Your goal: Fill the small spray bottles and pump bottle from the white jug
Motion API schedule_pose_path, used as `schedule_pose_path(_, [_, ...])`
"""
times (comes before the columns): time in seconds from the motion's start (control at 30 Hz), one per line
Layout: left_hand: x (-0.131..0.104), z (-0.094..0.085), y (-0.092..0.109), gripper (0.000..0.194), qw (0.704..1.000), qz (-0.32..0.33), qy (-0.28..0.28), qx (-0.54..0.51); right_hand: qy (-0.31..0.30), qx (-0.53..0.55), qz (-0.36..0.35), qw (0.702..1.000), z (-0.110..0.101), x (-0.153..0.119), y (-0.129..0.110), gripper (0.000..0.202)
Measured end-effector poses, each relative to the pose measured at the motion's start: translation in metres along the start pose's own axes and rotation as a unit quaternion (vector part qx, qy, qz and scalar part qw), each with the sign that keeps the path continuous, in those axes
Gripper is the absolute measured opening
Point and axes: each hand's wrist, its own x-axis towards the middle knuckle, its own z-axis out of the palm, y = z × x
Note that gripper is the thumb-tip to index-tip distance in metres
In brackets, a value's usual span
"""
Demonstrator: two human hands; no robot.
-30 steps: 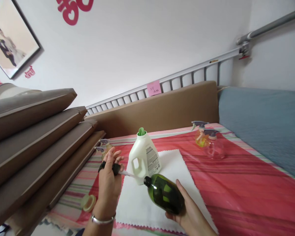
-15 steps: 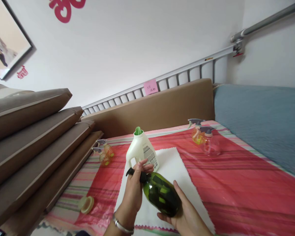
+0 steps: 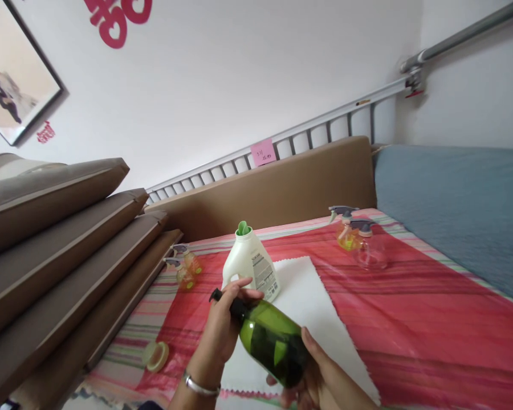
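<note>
A dark green pump bottle (image 3: 271,341) lies tilted across both my hands, its black pump head to the upper left. My left hand (image 3: 224,319), with a silver bracelet at the wrist, is closed around the neck and pump. The base end rests in my right hand (image 3: 318,370), thumb on the near side and fingers partly hidden beneath. Just behind my left fingers stands a white detergent jug (image 3: 252,262), its spout open and green inside. Jug and hands are over a white cloth (image 3: 308,296) with a scalloped edge.
Two clear spray bottles (image 3: 367,250) stand at the right back, one with yellow liquid. Two more spray bottles (image 3: 186,270) stand at the left. A pale round lid (image 3: 157,357) lies at the left front. Stacked brown cushions (image 3: 60,239) rise along the left side.
The pump bottle has shifted slightly left and down, its pump end moving left with my left hand. My right fingers have curled further under its base. The view has shifted slightly.
</note>
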Motion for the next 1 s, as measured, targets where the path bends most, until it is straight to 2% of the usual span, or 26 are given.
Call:
schedule_pose_path(0.07, [-0.001, -0.003, 0.001, 0.034, 1.000, -0.007, -0.008, 0.012, -0.015, 0.017, 0.057, 0.998, 0.001, 0.001, -0.002, 0.078])
schedule_pose_path(0.1, [-0.001, -0.004, 0.001, 0.034, 1.000, -0.008, -0.009, 0.012, -0.017, 0.024, 0.064, 0.997, 0.002, 0.001, -0.003, 0.078])
schedule_pose_path(0.17, [-0.001, -0.004, 0.002, 0.033, 1.000, -0.009, -0.002, 0.004, -0.018, 0.035, 0.040, 0.998, 0.005, 0.001, -0.002, 0.072])
schedule_pose_path(0.23, [-0.001, -0.003, 0.003, 0.032, 1.000, -0.005, 0.010, -0.003, -0.020, 0.039, -0.014, 0.999, 0.005, 0.001, 0.001, 0.061])
schedule_pose_path(0.3, [-0.001, -0.001, 0.005, 0.030, 1.000, 0.000, 0.019, 0.000, -0.019, 0.028, -0.061, 0.998, 0.003, 0.001, 0.005, 0.062])
schedule_pose_path(0.37, [-0.002, 0.001, 0.008, 0.030, 1.000, 0.000, 0.018, 0.012, -0.017, 0.009, -0.071, 0.997, -0.001, 0.001, 0.007, 0.060])
schedule_pose_path(0.43, [-0.003, 0.001, 0.010, 0.032, 1.000, -0.004, 0.012, 0.022, -0.025, 0.001, -0.027, 0.999, -0.004, 0.002, 0.008, 0.050])
schedule_pose_path(0.53, [-0.004, 0.000, 0.010, 0.036, 1.000, -0.011, 0.010, 0.021, -0.036, 0.017, 0.035, 0.999, -0.003, 0.003, 0.006, 0.068])
schedule_pose_path(0.7, [-0.004, -0.001, 0.005, 0.037, 1.000, -0.011, 0.021, 0.012, 0.030, 0.026, -0.053, 0.998, 0.008, 0.001, 0.002, 0.064])
schedule_pose_path(0.8, [-0.004, 0.002, 0.004, 0.036, 1.000, -0.009, 0.020, 0.013, 0.042, 0.007, -0.102, 0.994, 0.006, -0.002, 0.004, 0.086])
schedule_pose_path(0.87, [-0.005, 0.003, 0.004, 0.036, 1.000, -0.003, 0.020, 0.017, 0.020, -0.006, -0.082, 0.996, 0.002, -0.003, 0.005, 0.086])
schedule_pose_path(0.93, [-0.006, 0.003, 0.005, 0.037, 1.000, 0.001, 0.020, 0.025, -0.011, 0.000, -0.009, 1.000, 0.000, -0.003, 0.005, 0.067])
schedule_pose_path(1.0, [-0.007, 0.002, 0.005, 0.038, 0.999, -0.002, 0.017, 0.028, -0.032, 0.022, 0.062, 0.997, 0.001, -0.003, 0.003, 0.068])
